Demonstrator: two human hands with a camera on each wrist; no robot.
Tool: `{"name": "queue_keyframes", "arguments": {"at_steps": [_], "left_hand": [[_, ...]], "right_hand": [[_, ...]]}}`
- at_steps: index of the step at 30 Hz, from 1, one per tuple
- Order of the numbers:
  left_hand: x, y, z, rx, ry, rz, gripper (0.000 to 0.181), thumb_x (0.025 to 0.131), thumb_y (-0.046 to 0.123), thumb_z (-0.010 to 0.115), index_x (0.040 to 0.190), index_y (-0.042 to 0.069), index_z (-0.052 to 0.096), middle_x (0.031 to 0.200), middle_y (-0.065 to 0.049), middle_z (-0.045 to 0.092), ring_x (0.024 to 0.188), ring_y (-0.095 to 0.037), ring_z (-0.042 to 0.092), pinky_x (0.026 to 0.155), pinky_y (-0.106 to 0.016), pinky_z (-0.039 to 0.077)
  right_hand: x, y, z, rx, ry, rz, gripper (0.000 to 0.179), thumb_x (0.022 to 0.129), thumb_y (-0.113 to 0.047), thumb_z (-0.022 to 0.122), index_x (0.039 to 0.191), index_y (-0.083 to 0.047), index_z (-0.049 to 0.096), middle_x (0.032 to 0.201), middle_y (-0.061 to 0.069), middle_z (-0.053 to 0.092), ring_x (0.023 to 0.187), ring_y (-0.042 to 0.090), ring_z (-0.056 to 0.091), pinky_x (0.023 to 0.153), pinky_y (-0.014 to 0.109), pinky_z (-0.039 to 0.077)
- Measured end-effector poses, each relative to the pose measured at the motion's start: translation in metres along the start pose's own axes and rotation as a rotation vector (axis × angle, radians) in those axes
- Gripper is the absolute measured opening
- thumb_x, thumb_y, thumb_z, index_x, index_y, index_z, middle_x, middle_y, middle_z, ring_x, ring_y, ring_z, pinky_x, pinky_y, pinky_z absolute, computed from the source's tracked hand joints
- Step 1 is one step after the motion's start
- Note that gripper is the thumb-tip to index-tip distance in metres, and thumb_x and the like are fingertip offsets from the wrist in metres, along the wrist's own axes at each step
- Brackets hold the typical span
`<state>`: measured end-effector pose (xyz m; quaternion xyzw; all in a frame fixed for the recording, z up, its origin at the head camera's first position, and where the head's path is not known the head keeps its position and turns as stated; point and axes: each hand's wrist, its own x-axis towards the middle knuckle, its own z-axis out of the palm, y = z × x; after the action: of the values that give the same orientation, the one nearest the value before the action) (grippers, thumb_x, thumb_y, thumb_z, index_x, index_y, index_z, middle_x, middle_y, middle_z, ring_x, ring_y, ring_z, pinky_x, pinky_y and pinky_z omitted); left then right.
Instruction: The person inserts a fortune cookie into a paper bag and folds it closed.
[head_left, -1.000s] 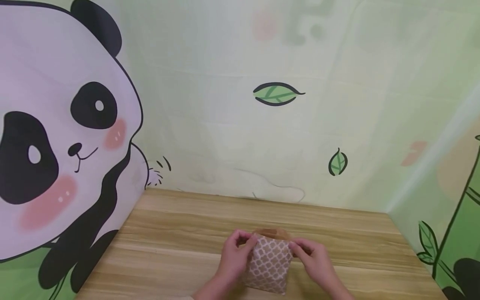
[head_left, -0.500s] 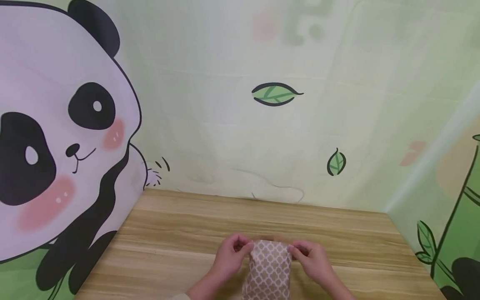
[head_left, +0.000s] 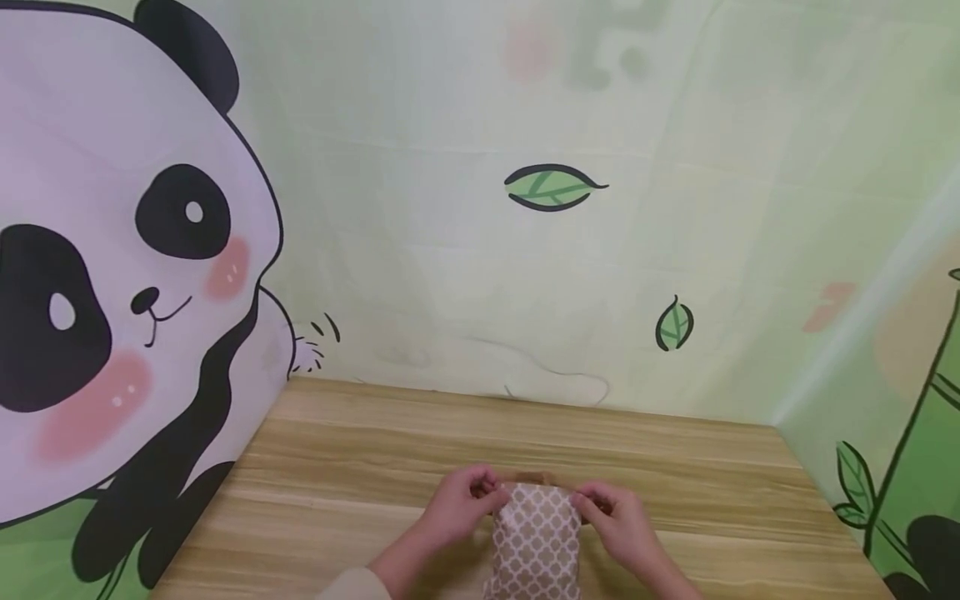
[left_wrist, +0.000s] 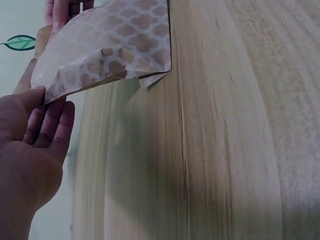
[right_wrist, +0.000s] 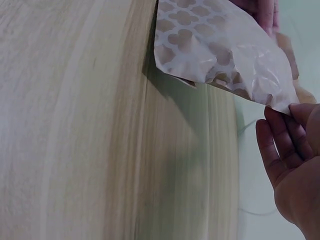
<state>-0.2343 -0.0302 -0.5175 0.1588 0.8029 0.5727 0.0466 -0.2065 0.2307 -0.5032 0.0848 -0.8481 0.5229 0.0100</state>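
Observation:
A brown paper bag (head_left: 536, 542) with a white lattice pattern is held up between my two hands, its lower end running out of the head view. My left hand (head_left: 459, 507) pinches its top left corner between thumb and fingers. At the top right corner my right hand (head_left: 621, 521) does the same. Plain brown paper (head_left: 534, 477) shows behind the top edge. In the left wrist view the patterned side (left_wrist: 115, 40) looks creased near the thumb, and a small folded flap (left_wrist: 151, 80) sticks out at the bottom corner. The bag's inside is hidden.
The wood-grain table (head_left: 360, 458) lies under the hands. Behind it hangs a pale green printed backdrop (head_left: 420, 250) with leaves, and a large printed panda (head_left: 225, 150) covers the left side. Printed bamboo (head_left: 915, 467) is at the right.
The bag has swung so its patterned side faces me more and looks longer, with less brown showing behind its top edge. My left hand has shifted slightly left; both hands keep hold.

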Motion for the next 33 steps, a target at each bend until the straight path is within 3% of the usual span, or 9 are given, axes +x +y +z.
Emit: {"name": "queue_keyframes", "arguments": {"at_steps": [5, 10, 13, 16, 20, 25, 33], "left_hand": [[-0.002, -0.002, -0.001, -0.014, -0.007, 0.023, 0.010, 0.086, 0.024, 0.071, 0.087, 0.015, 0.067, 0.080, 0.002, 0.065, 0.072, -0.013, 0.060, 0.065, -0.025, 0.052], [-0.002, -0.004, -0.002, -0.086, -0.049, -0.003, 0.011, 0.088, 0.020, 0.068, 0.089, 0.009, 0.066, 0.081, -0.003, 0.065, 0.074, -0.016, 0.061, 0.066, -0.028, 0.054], [0.001, -0.002, -0.003, -0.209, -0.083, -0.061, 0.020, 0.094, 0.020, 0.057, 0.098, 0.002, 0.065, 0.088, -0.006, 0.065, 0.079, -0.018, 0.063, 0.072, -0.033, 0.057], [0.008, -0.002, -0.004, -0.372, -0.115, -0.165, 0.032, 0.097, 0.025, 0.046, 0.108, -0.001, 0.062, 0.094, -0.007, 0.065, 0.084, -0.017, 0.063, 0.077, -0.034, 0.056], [0.015, -0.004, -0.004, -0.542, -0.169, -0.311, 0.036, 0.099, 0.029, 0.040, 0.108, 0.001, 0.061, 0.093, -0.004, 0.066, 0.080, -0.013, 0.062, 0.073, -0.028, 0.053], [0.016, -0.006, -0.001, -0.566, -0.221, -0.392, 0.032, 0.097, 0.025, 0.043, 0.104, 0.000, 0.063, 0.084, -0.002, 0.066, 0.074, -0.012, 0.062, 0.071, -0.027, 0.054], [0.017, 0.000, 0.000, -0.525, -0.241, -0.343, 0.030, 0.093, 0.024, 0.051, 0.102, -0.001, 0.064, 0.083, -0.003, 0.069, 0.075, -0.013, 0.065, 0.074, -0.030, 0.055]], "right_hand": [[0.000, 0.006, -0.002, -0.003, -0.020, 0.020, 0.021, 0.093, -0.029, 0.063, 0.090, -0.010, 0.071, 0.084, 0.004, 0.070, 0.078, 0.015, 0.066, 0.073, 0.033, 0.057], [0.000, 0.010, 0.000, 0.004, -0.037, 0.017, 0.021, 0.093, -0.028, 0.063, 0.092, -0.009, 0.071, 0.085, 0.005, 0.070, 0.078, 0.015, 0.067, 0.073, 0.034, 0.057], [-0.001, 0.009, 0.003, -0.004, -0.032, -0.006, 0.018, 0.092, -0.026, 0.064, 0.092, -0.009, 0.071, 0.084, 0.004, 0.070, 0.076, 0.014, 0.066, 0.072, 0.034, 0.057], [0.000, 0.009, 0.006, -0.013, -0.019, -0.041, 0.015, 0.091, -0.022, 0.065, 0.091, -0.008, 0.072, 0.082, 0.004, 0.070, 0.074, 0.012, 0.066, 0.069, 0.034, 0.057], [0.000, 0.009, 0.011, -0.016, -0.020, -0.078, 0.013, 0.091, -0.015, 0.065, 0.093, -0.005, 0.072, 0.082, 0.006, 0.071, 0.072, 0.012, 0.066, 0.067, 0.033, 0.058], [0.000, 0.008, 0.013, -0.013, -0.043, -0.081, 0.012, 0.092, -0.009, 0.062, 0.096, -0.001, 0.071, 0.084, 0.011, 0.071, 0.073, 0.015, 0.067, 0.067, 0.033, 0.058], [-0.003, 0.005, 0.006, 0.007, -0.071, -0.061, 0.019, 0.093, -0.019, 0.062, 0.099, -0.004, 0.071, 0.087, 0.007, 0.071, 0.078, 0.013, 0.067, 0.071, 0.038, 0.058]]}}
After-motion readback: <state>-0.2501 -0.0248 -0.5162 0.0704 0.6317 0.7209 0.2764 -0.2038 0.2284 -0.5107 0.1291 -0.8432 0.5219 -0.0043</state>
